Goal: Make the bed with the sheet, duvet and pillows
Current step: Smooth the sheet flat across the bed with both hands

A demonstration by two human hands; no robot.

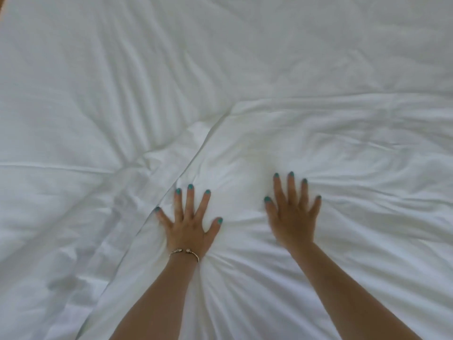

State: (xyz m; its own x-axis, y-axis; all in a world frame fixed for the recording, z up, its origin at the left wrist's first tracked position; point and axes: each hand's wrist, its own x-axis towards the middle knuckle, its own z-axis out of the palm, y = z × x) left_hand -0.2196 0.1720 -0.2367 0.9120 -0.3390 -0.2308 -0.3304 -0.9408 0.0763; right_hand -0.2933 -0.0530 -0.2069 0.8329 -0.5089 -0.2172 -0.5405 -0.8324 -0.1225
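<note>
Left hand [188, 227] and right hand [293, 217], fingers spread flat, both press white pillow [318, 153] lower centre, on duvet [73, 94].

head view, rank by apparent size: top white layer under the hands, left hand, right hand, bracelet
1. Top white layer, the largest by far.
2-3. Left hand and right hand, flat with fingers spread: they look alike, no ranking; the right is motion-blurred.
4. Bracelet on the left wrist, the smallest.
</note>
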